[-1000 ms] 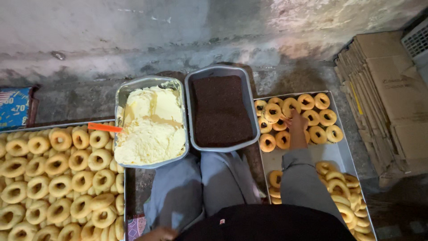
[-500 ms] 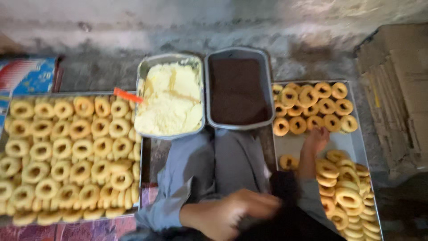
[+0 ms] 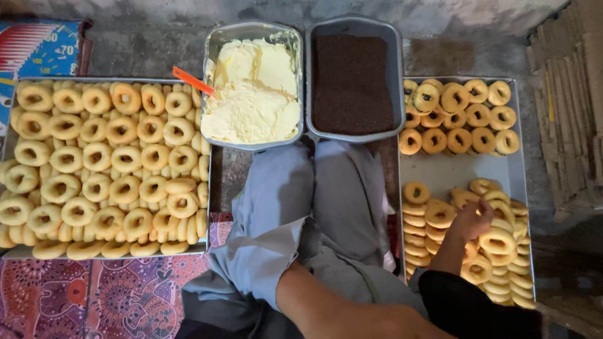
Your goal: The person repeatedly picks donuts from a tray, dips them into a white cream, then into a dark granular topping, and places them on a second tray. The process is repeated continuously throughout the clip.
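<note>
The right hand [image 3: 472, 218] rested on the heap of ring-shaped cookies [image 3: 496, 242] in the right metal tray [image 3: 461, 171], fingers curled down onto one ring; whether it had truly closed on that ring could not be told. The heap lay directly under and just beyond that hand, so the right hand was much the nearer one. The left hand itself was out of view, with only its forearm [image 3: 339, 307] crossing the bottom edge, so its state could not be told. Ahead of the right hand, in the same tray, sat a second cluster of rings [image 3: 461, 116]. To its left, past the grey-trousered knees [image 3: 314, 201], stood a pan of dark crumbs [image 3: 352, 81] and a pan of pale cream [image 3: 251, 94] with an orange-handled tool [image 3: 191, 80]. Farther left lay a full tray of rings [image 3: 100, 163].
</note>
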